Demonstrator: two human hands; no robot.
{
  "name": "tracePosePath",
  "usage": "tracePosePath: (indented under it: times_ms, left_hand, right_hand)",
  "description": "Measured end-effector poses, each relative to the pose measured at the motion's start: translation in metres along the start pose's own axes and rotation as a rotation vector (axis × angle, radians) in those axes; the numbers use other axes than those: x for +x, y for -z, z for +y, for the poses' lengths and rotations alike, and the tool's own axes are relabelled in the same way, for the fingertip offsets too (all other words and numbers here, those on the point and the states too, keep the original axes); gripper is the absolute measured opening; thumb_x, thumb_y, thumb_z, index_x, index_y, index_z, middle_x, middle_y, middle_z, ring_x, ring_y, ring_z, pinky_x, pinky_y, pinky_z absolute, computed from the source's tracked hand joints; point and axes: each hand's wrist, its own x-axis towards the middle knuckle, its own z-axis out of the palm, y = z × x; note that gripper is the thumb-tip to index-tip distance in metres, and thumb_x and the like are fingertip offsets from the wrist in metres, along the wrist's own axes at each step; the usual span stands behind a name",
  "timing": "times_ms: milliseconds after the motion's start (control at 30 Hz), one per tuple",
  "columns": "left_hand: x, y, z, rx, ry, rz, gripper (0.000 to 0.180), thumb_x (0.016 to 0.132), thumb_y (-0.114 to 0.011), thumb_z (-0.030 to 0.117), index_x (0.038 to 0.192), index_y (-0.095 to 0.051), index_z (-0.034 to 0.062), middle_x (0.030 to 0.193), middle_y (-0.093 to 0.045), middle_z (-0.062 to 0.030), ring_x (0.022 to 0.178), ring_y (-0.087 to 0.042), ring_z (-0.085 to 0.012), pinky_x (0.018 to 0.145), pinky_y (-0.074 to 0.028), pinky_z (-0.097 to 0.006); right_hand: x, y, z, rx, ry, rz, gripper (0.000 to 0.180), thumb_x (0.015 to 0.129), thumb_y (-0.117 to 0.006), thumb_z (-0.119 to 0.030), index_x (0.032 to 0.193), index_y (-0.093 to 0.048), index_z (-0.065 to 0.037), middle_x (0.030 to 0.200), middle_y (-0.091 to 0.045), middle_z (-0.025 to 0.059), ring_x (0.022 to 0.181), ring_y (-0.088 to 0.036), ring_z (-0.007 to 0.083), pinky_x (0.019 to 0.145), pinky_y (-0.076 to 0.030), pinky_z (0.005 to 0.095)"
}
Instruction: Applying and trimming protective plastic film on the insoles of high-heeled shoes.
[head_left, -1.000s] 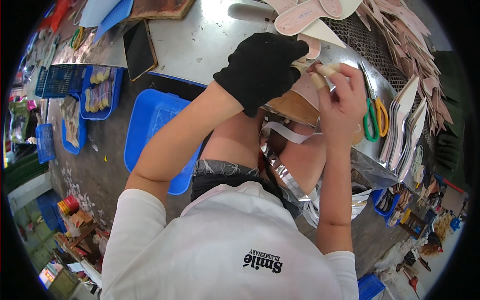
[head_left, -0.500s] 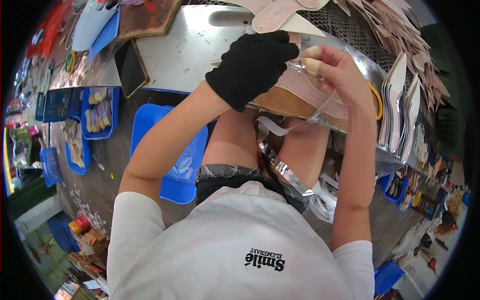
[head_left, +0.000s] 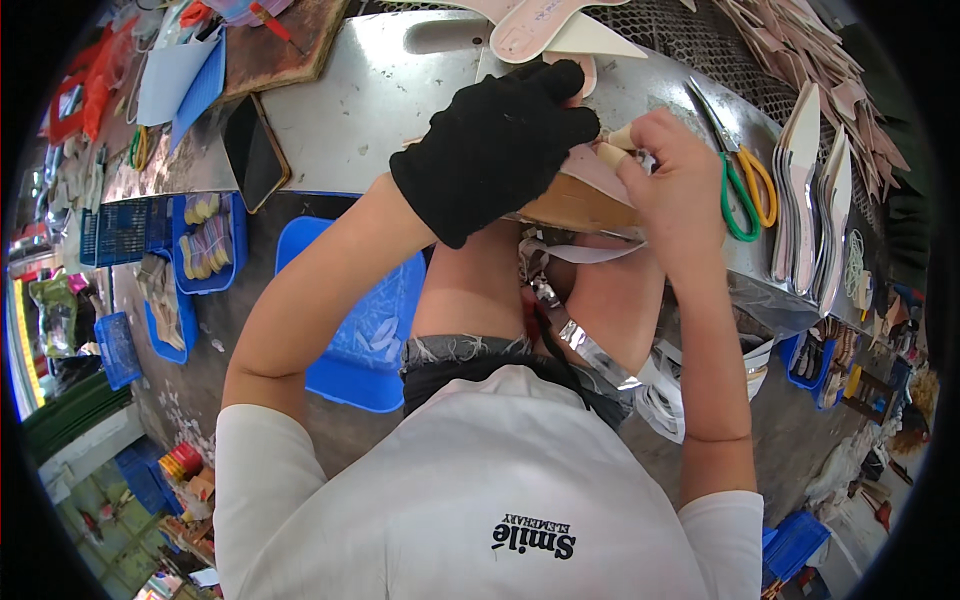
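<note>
My left hand (head_left: 505, 140) wears a black glove. Its fingers are curled closed at the edge of a pale pink flat cut piece (head_left: 598, 172) near the table's front edge. Close beside it my right hand (head_left: 675, 175), bare with pale finger cots (head_left: 622, 150) on its fingertips, pinches a shiny silver strip. The pinched end is mostly hidden by the fingers. Over my lap hangs more silver-and-white strip (head_left: 600, 355). A brown board or piece (head_left: 575, 205) lies under the pink piece.
Green- and orange-handled scissors (head_left: 742, 185) lie right of my right hand, near stacked pale pieces (head_left: 797, 190). Pink cut pieces (head_left: 545, 25) lie ahead. At left are a phone (head_left: 255, 150) and a blue bin (head_left: 375, 300) below the table edge.
My hands stay close together; the right hand has dropped slightly. The strip between its fingers and my lap has shifted. The scissors, partly hidden behind the right hand before, now show fully.
</note>
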Motion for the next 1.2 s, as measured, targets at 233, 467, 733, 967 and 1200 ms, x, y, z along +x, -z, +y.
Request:
tracePosePath:
  times_ms: [233, 467, 733, 967, 1200]
  left_hand:
    - [0.007, -0.016, 0.001, 0.059, -0.097, 0.105, 0.032, 0.068, -0.067, 0.007, 0.099, -0.066, 0.0153, 0.113, -0.056, -0.0135, 0.093, -0.06, -0.0313, 0.076, -0.051, -0.037]
    - [0.008, -0.024, -0.003, 0.075, -0.124, 0.118, 0.033, 0.07, -0.068, 0.01, 0.101, -0.066, 0.0188, 0.113, -0.057, -0.0136, 0.096, -0.06, -0.0312, 0.078, -0.051, -0.039]
    - [0.016, -0.02, 0.003, 0.112, -0.076, -0.032, 0.027, 0.071, -0.065, 0.012, 0.097, -0.067, 0.0158, 0.106, -0.06, -0.0092, 0.094, -0.061, -0.0271, 0.075, -0.051, -0.039]
    - [0.029, -0.03, 0.01, -0.112, -0.13, -0.022, 0.027, 0.068, -0.068, 0.01, 0.094, -0.065, 0.0094, 0.098, -0.063, -0.0122, 0.086, -0.062, -0.0301, 0.076, -0.05, -0.037]
    - [0.022, -0.023, 0.017, -0.081, -0.113, -0.015, 0.03, 0.067, -0.069, 0.008, 0.096, -0.063, 0.0093, 0.094, -0.062, -0.0102, 0.083, -0.061, -0.0295, 0.07, -0.05, -0.037]
  right_hand:
    - [-0.006, 0.004, -0.01, -0.203, -0.023, -0.054, 0.011, 0.069, -0.063, -0.002, 0.076, -0.056, 0.002, 0.077, -0.056, 0.017, 0.073, -0.056, 0.0389, 0.066, -0.044, 0.0451]
    - [-0.007, 0.018, 0.0, -0.213, 0.018, -0.178, 0.016, 0.071, -0.065, -0.006, 0.08, -0.055, 0.003, 0.074, -0.056, 0.0154, 0.064, -0.055, 0.0309, 0.059, -0.043, 0.037]
    - [-0.003, 0.039, 0.007, -0.119, -0.054, -0.237, 0.019, 0.07, -0.066, -0.008, 0.085, -0.061, 0.003, 0.078, -0.062, 0.0176, 0.073, -0.061, 0.0337, 0.067, -0.047, 0.04]
    - [0.018, 0.065, 0.019, 0.26, -0.434, -0.535, 0.024, 0.067, -0.068, -0.008, 0.087, -0.064, 0.004, 0.067, -0.06, 0.0092, 0.06, -0.054, 0.0136, 0.061, -0.045, 0.0284]
    - [-0.022, 0.066, 0.023, -0.076, 0.04, -0.202, 0.014, 0.067, -0.07, -0.008, 0.076, -0.063, -0.001, 0.073, -0.056, 0.0062, 0.064, -0.057, 0.0207, 0.058, -0.044, 0.0322]
